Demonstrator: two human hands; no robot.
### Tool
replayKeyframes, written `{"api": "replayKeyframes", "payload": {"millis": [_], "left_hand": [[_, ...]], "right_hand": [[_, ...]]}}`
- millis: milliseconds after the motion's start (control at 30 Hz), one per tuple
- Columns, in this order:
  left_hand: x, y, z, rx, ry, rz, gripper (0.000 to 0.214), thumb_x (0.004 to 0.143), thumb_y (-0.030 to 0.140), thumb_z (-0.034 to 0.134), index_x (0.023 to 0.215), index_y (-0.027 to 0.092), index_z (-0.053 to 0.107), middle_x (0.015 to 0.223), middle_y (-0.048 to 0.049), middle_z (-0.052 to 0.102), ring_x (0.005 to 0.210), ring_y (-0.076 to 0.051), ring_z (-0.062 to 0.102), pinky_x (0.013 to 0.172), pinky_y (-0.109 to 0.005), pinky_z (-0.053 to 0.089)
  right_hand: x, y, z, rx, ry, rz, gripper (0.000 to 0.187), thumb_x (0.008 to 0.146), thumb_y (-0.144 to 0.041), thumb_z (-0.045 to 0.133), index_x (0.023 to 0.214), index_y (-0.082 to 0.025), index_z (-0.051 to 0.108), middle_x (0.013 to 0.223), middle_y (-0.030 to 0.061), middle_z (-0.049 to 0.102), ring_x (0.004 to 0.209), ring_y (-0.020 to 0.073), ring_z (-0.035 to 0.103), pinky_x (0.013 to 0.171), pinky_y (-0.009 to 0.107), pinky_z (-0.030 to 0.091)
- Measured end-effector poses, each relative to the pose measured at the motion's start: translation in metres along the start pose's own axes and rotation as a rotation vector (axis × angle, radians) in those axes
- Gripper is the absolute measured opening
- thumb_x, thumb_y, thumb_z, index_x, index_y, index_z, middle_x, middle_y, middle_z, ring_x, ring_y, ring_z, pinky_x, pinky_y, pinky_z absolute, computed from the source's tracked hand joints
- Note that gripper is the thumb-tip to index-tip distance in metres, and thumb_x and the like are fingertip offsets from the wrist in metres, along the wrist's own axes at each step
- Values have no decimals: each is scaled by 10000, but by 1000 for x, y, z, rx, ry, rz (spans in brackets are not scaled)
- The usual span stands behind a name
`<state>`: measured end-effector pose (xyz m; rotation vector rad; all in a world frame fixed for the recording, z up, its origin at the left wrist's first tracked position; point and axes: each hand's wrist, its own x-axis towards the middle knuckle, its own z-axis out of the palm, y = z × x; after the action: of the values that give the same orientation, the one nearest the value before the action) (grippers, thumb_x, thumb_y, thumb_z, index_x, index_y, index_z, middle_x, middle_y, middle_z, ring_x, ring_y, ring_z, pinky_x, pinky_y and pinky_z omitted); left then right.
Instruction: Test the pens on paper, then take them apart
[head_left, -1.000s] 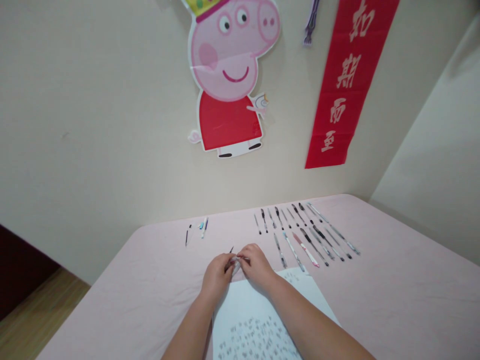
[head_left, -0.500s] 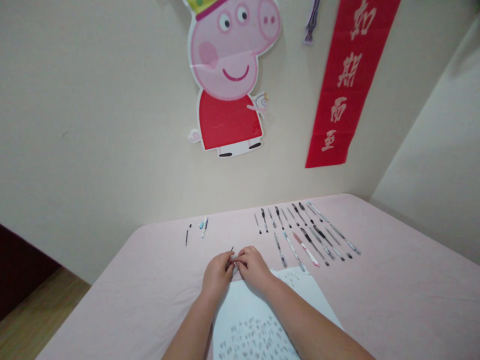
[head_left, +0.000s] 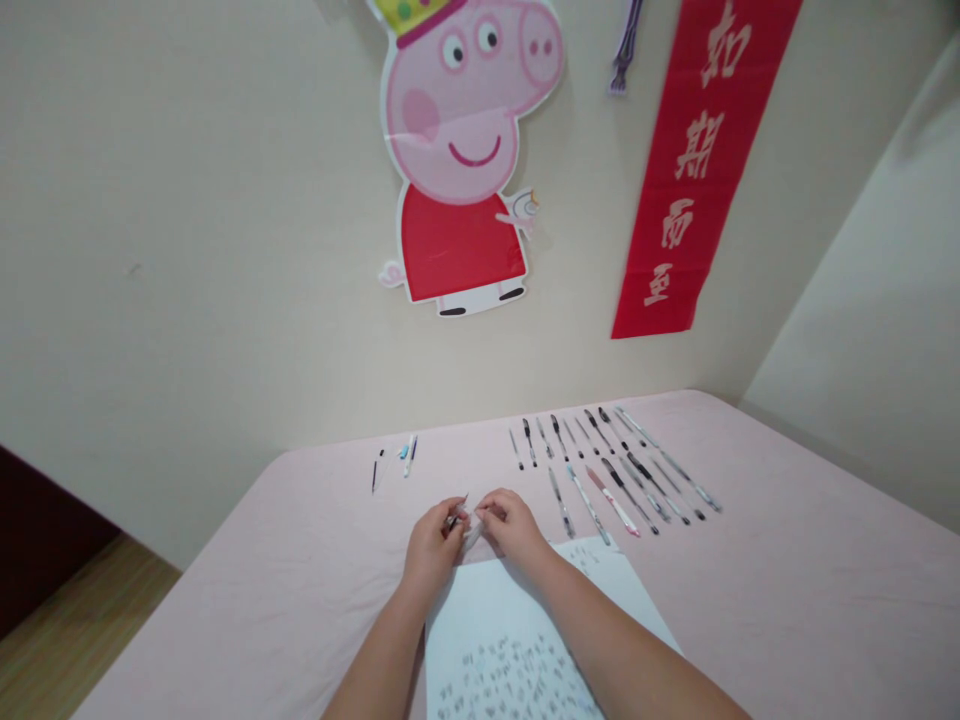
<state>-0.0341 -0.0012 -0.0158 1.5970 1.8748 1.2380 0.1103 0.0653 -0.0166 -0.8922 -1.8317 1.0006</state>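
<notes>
My left hand [head_left: 435, 540] is closed round a thin pen with a dark tip [head_left: 466, 496] poking up past the fingers; most of the pen is hidden. Just to its right, my right hand [head_left: 510, 522] has thumb and fingertips pinched together, and what they hold is too small to make out. A pale, see-through piece [head_left: 472, 536] shows between the two hands. Both forearms reach over a white sheet of paper [head_left: 480, 610] covered with handwriting.
Several pens [head_left: 604, 495] lie in two slanted rows on the pink cloth [head_left: 787, 570] to the right. At the back left are a black refill [head_left: 374, 477], a blue cap [head_left: 403, 452] and a white pen [head_left: 409, 457]. The wall [head_left: 225, 300] rises behind.
My hands have drawn slightly apart, so a small gap shows between the fingertips. The pens and paper lie as before.
</notes>
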Motion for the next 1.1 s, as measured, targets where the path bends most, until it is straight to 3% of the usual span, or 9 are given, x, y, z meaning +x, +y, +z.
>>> {"api": "replayKeyframes", "payload": {"millis": [200, 367, 1100], "left_hand": [[-1, 4, -7, 109, 9, 86, 230, 766, 254, 521, 952, 186, 637, 864, -43, 662, 777, -167, 606, 723, -298, 477], [-2, 11, -9, 150, -14, 164, 185, 775, 225, 497, 883, 194, 643, 851, -52, 656, 813, -177, 601, 749, -310, 468], [-4, 17, -13, 147, -82, 189, 242, 765, 157, 438, 866, 195, 653, 861, -64, 638, 850, -186, 579, 783, -320, 463]], "right_hand": [[1, -4, -7, 425, -41, 185, 151, 715, -330, 622, 744, -182, 637, 691, 11, 594, 653, 148, 526, 634, 279, 415], [0, -9, -9, 570, -71, 243, 216, 666, -377, 678, 748, -184, 628, 660, -5, 576, 608, 120, 498, 591, 247, 393], [-3, -17, -7, 464, -146, 163, 143, 674, -303, 679, 726, -173, 648, 710, 11, 617, 592, 110, 533, 583, 246, 427]]}}
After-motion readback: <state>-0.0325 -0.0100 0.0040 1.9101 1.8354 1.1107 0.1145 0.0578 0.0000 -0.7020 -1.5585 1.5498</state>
